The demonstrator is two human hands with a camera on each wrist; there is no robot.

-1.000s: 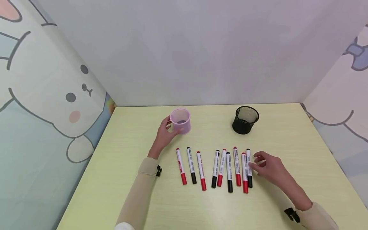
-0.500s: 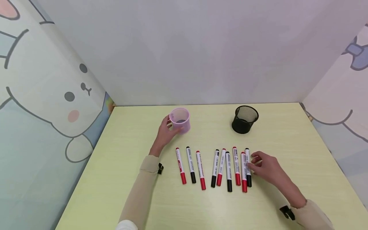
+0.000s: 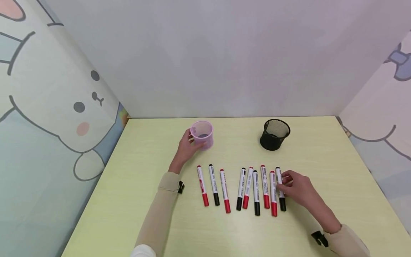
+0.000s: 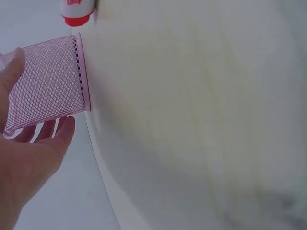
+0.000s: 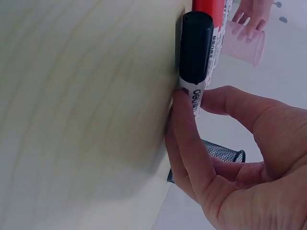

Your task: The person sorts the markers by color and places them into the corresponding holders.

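My left hand (image 3: 185, 150) holds the pink mesh pen holder (image 3: 208, 141) at the back of the table. In the left wrist view, thumb and fingers lie on either side of that pen holder (image 4: 48, 79), which stands upright. At the right end of the row of markers, my right hand (image 3: 298, 187) pinches a black-capped whiteboard marker (image 3: 282, 203). The right wrist view has the black marker (image 5: 195, 48) between thumb and fingers, its cap sticking out past them. Close beside it on the left lies a red-capped marker (image 3: 273, 207).
A black mesh pen holder (image 3: 271, 142) stands at the back right. Several red and black markers lie in a loose row, among them a red marker (image 3: 225, 191) and a black marker (image 3: 213, 185). A pale wall (image 3: 224, 60) rises behind the table.
My right hand has taken hold of the rightmost black marker, whose capped end has swung slightly right, away from the red one. The left hand stays at the pink pen holder.
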